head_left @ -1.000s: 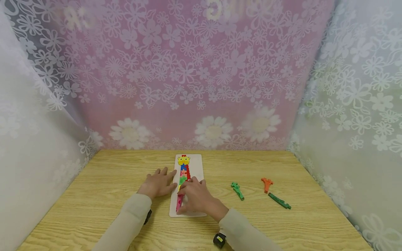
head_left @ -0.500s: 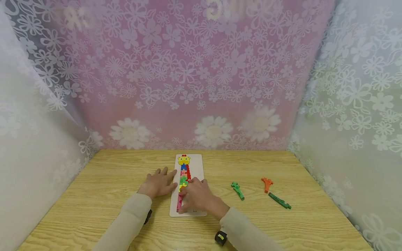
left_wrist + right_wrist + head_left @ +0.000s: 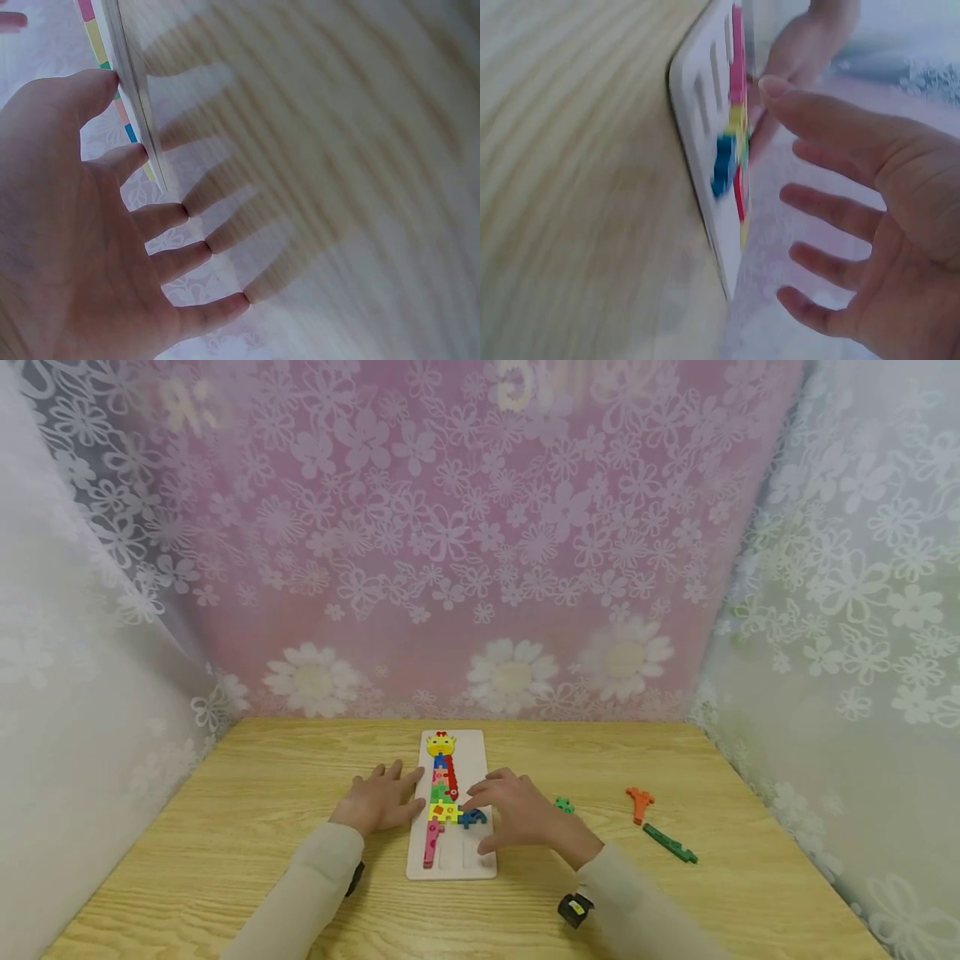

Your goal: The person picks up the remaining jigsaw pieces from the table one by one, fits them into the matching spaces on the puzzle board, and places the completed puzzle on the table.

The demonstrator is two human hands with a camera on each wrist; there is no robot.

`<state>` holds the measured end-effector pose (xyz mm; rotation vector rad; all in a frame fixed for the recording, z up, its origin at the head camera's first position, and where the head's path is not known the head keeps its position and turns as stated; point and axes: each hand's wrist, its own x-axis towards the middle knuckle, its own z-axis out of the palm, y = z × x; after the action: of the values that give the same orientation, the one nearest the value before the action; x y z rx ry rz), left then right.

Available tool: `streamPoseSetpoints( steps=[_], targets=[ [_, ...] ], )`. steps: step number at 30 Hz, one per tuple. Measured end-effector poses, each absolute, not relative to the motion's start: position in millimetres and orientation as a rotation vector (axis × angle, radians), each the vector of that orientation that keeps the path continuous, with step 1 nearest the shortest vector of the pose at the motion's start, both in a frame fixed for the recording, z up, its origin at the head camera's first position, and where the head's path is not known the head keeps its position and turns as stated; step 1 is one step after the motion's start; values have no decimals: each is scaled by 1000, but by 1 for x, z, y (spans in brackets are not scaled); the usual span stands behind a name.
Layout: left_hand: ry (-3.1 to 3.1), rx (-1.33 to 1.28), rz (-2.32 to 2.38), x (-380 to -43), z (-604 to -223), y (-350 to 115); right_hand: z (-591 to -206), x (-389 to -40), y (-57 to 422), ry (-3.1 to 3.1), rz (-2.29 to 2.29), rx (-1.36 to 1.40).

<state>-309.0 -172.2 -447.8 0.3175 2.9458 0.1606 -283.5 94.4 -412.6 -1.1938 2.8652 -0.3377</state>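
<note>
Pale rectangular board bearing multicoloured giraffe-puzzle pieces lies toward far edge of table. Left hand, splayed, touches board's left edge; right hand, fingers apart, above right edge.

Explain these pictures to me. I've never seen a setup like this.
There is no machine here, just a person's left hand and right hand. The wide picture is taken from the head, looking forward and down; the two closer ones from the left and right wrists. On the wood-grain table lies a pale board with a partly assembled giraffe puzzle. To its right are an orange piece, a dark green piece and a lighter green piece, partly hidden. The left hand has its fingers spread and touches the board's left edge; the right hand hovers over the right side. Neither hand holds anything.
</note>
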Motion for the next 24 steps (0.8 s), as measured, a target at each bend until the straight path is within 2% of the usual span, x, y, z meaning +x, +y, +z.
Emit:
streamPoseSetpoints(
  steps=[14,24],
  targets=[
    [2953,320,163,-307,-446,-171,-407,-299,180,2880,-371,-1233],
    [2955,311,165,-307,-447,-171,-414,-304,209,2883,-387,-1217]
  ],
)
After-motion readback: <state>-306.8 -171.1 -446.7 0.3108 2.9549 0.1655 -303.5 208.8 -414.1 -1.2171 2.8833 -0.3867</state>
